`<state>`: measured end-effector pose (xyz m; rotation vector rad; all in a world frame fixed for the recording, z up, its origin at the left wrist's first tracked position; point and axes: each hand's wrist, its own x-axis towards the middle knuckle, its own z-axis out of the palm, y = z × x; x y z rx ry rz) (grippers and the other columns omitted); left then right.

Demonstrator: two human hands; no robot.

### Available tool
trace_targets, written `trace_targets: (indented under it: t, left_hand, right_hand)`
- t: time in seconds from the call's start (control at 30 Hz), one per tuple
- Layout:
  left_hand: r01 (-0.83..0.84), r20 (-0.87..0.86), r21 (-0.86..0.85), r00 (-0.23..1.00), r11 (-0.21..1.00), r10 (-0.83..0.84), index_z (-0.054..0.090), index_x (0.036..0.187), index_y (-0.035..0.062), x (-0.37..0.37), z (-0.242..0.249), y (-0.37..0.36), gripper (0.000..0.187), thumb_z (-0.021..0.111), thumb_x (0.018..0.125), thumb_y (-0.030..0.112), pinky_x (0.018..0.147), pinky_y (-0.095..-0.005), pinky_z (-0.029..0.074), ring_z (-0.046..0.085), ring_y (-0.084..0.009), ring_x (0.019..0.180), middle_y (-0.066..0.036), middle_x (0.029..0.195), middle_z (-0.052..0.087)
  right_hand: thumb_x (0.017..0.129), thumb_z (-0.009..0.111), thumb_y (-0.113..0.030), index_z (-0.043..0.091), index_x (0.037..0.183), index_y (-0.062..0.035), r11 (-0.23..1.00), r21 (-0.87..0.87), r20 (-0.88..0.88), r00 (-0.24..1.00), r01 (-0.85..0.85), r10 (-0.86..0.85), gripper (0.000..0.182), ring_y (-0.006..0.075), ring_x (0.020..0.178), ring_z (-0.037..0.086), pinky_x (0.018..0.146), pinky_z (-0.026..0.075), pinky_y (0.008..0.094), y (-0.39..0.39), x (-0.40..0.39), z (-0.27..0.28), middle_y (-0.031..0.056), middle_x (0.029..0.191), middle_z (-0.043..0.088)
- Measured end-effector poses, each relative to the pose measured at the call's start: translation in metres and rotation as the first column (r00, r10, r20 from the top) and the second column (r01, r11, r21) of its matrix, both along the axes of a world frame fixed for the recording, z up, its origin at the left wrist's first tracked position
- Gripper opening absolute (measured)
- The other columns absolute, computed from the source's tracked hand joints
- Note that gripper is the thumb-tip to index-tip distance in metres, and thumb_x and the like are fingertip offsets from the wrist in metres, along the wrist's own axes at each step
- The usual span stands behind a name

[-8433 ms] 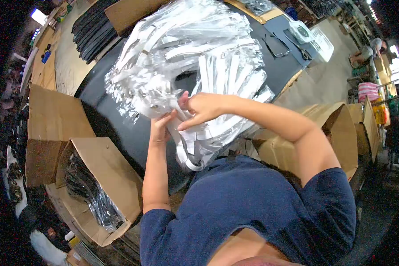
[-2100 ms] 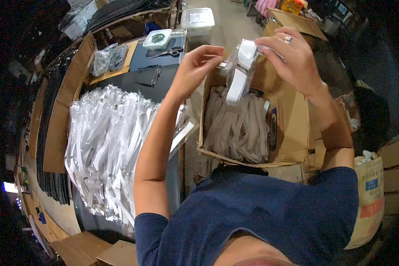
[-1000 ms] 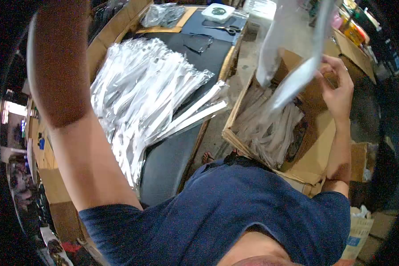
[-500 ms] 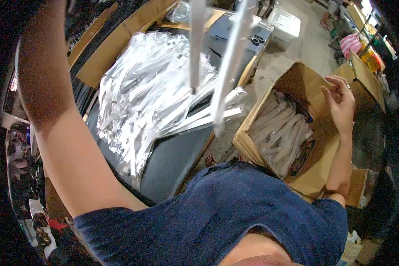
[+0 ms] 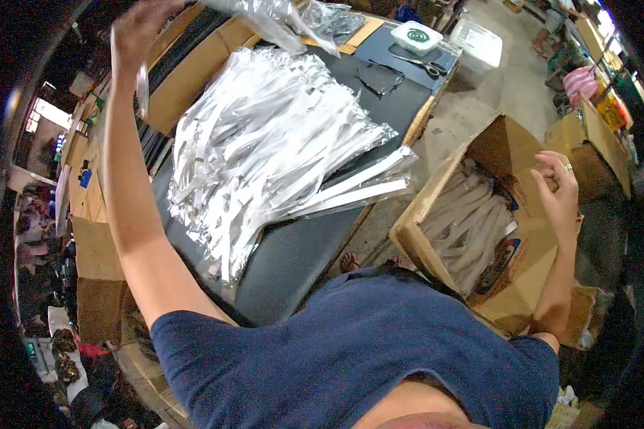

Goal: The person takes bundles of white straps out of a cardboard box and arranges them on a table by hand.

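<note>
Clear plastic bags (image 5: 272, 143) with white strips inside lie in a big heap on the black table (image 5: 300, 257). My left hand (image 5: 139, 21) is raised high above the far left side of this heap. It looks closed around the end of a clear bag (image 5: 279, 18) that stretches to the right along the top edge of the view, but the hand is blurred, so I cannot tell the grip for sure. The heap is below this hand and well apart from it.

My right hand (image 5: 559, 193) is open, fingers loosely bent, and holds nothing. It hovers over the right side of a cardboard box (image 5: 415, 236) where more white strips (image 5: 465, 222) lie. A coloured label (image 5: 497, 264) shows on the box wall, too small to read.

At the far end of the table are scissors (image 5: 416, 63), glasses (image 5: 378, 75) and a round white dish (image 5: 416, 36).
</note>
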<state>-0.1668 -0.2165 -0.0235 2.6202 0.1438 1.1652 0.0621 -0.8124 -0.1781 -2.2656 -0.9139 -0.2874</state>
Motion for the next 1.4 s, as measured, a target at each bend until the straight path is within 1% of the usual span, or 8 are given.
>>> trace_targets:
  t: [0.17,0.53,0.87,1.03,1.17,1.23,1.37,1.4]
  left_hand:
    - [-0.258,-0.201,-0.315,0.959,0.914,0.201,0.070,0.096,0.0083,-0.087,-0.143,0.004,0.022,0.072,0.075,0.010,0.077,-0.0211,0.045,0.059,-0.0070,0.084,-0.003,0.091,0.068]
    - [-0.404,-0.745,-0.160,0.648,0.901,0.158,0.063,0.110,0.0057,-0.190,-0.298,0.023,0.049,0.075,0.066,0.024,0.090,-0.0359,0.041,0.056,-0.0270,0.102,-0.012,0.109,0.061]
    - [-0.164,-0.521,-0.216,0.853,0.962,0.028,0.062,0.109,0.0045,-0.060,-0.276,-0.092,0.036,0.071,0.074,0.010,0.093,-0.0348,0.040,0.054,-0.0254,0.108,-0.012,0.114,0.059]
    - [0.134,-0.366,-0.326,0.895,0.936,-0.256,0.062,0.112,0.0058,0.006,-0.247,-0.207,0.040,0.071,0.073,0.001,0.094,-0.0326,0.040,0.053,-0.0238,0.110,-0.012,0.116,0.058]
    - [0.188,-0.261,-0.440,0.909,0.878,-0.326,0.061,0.113,0.0057,0.028,-0.238,-0.273,0.043,0.070,0.072,-0.001,0.093,-0.0321,0.041,0.054,-0.0241,0.109,-0.012,0.115,0.058]
    - [0.227,-0.193,-0.462,0.918,0.857,-0.347,0.061,0.114,0.0051,0.037,-0.236,-0.294,0.044,0.069,0.072,-0.003,0.090,-0.0316,0.042,0.055,-0.0239,0.106,-0.012,0.114,0.059]
    - [0.262,-0.092,-0.541,0.926,0.799,-0.365,0.060,0.114,0.0030,0.050,-0.241,-0.320,0.041,0.067,0.074,-0.004,0.092,-0.0311,0.041,0.055,-0.0232,0.107,-0.012,0.114,0.058]
    - [0.279,-0.059,-0.578,0.923,0.767,-0.379,0.059,0.113,0.0014,0.053,-0.242,-0.325,0.039,0.066,0.075,-0.006,0.093,-0.0305,0.041,0.054,-0.0226,0.108,-0.013,0.114,0.058]
  right_hand:
    - [0.077,0.065,0.000,0.059,0.101,-0.0026,0.985,-0.151,0.057,0.994,-0.087,0.096,0.025,0.0134,0.074,0.058,0.071,0.047,0.0260,-0.013,0.000,-0.005,0.0098,0.110,0.056]
    - [0.079,0.065,-0.014,0.060,0.100,-0.0026,0.967,-0.247,-0.172,0.985,-0.056,0.013,0.024,0.0225,0.095,0.057,0.083,0.045,0.0308,-0.028,0.016,-0.023,0.0115,0.104,0.058]
    - [0.070,0.065,-0.007,0.062,0.091,0.0032,0.730,-0.627,-0.372,0.928,-0.272,0.026,0.024,0.0274,0.074,0.062,0.066,0.049,0.0348,-0.028,0.080,-0.101,0.0166,0.079,0.064]
    - [0.064,0.064,-0.016,0.062,0.087,0.0027,0.368,-0.905,-0.345,0.872,-0.212,-0.348,0.030,0.0273,0.072,0.062,0.062,0.048,0.0395,-0.025,0.115,-0.190,0.0209,0.077,0.063]
    - [0.070,0.062,-0.018,0.062,0.090,0.0035,0.638,-0.770,-0.351,0.836,-0.001,-0.422,0.030,0.0270,0.070,0.062,0.059,0.048,0.0409,-0.060,0.129,-0.309,0.0210,0.075,0.063]
    - [0.079,0.060,-0.029,0.062,0.093,0.0021,0.874,-0.371,-0.906,0.084,0.314,-0.415,0.034,0.0292,0.067,0.062,0.057,0.048,0.0420,-0.070,0.122,-0.357,0.0207,0.080,0.064]
    - [0.084,0.057,-0.040,0.058,0.105,0.0018,0.755,-0.467,-0.878,-0.139,0.460,-0.458,0.047,0.0298,0.087,0.062,0.071,0.049,0.0416,-0.026,0.091,-0.348,0.0218,0.104,0.061]
    - [0.084,0.055,-0.037,0.059,0.100,0.0031,0.709,-0.407,-0.780,0.184,0.576,-0.598,0.043,0.0310,0.087,0.060,0.072,0.047,0.0429,-0.023,0.103,-0.406,0.0214,0.102,0.061]
